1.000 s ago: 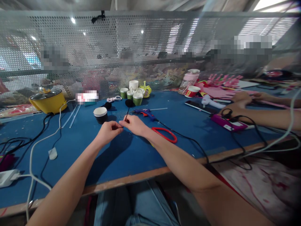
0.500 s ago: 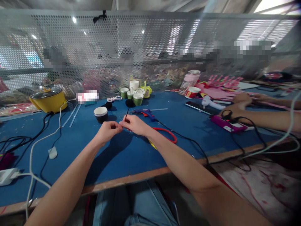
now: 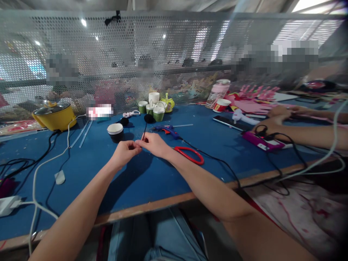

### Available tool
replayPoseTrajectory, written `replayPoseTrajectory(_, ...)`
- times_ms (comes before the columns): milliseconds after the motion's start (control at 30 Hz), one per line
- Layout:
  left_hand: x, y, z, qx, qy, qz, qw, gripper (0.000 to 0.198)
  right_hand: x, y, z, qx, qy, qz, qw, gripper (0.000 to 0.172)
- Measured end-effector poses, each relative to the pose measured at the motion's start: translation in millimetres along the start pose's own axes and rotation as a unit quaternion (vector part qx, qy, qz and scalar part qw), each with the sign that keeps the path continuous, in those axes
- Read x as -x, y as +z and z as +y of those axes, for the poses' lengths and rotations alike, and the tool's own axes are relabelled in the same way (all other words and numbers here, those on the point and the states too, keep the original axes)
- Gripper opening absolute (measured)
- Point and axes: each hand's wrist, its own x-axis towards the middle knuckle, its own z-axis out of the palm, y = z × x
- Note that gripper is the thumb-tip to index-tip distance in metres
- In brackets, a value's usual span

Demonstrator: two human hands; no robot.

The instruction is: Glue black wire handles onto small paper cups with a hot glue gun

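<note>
My right hand [image 3: 152, 143] pinches a thin black stem with a round black head [image 3: 149, 118], which points up and slightly away from me. My left hand [image 3: 125, 152] is closed in a pinch, its fingertips meeting those of the right at the stem's lower end. What the left fingers hold is hidden. Just beyond the left hand stands a small black paper cup [image 3: 116, 135] with a white inside. Behind the right hand lies a blue glue gun [image 3: 169, 131]. Scissors with red handles [image 3: 194, 159] are partly covered by my right forearm.
Small green-and-white cups [image 3: 158, 114] stand at the back near a mesh partition [image 3: 174, 47]. A yellow electric pot [image 3: 57, 117] is at the left, and white cables [image 3: 36, 170] cross the table. On the right, another person's arm [image 3: 299, 133] rests near a purple power strip [image 3: 262, 142] and a phone [image 3: 230, 123].
The view has shifted slightly. Both hands stay together in nearly the same pinch, and the black stem stays upright between them.
</note>
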Motion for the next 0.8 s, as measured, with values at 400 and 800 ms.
replayPoseTrajectory(400,-0.5,-3.4,-0.8,0.006,0.012,-0.042,0.999,0.020,2.1,-5.2,1.6,-0.099,-0.020,-0.061,0.993,0.023)
replayPoseTrajectory(800,-1.8,-3.6,0.0,-0.042,0.031,-0.023,0.998,0.019,-2.0,-1.7,4.1,-0.006,-0.015,-0.028,0.999,0.021)
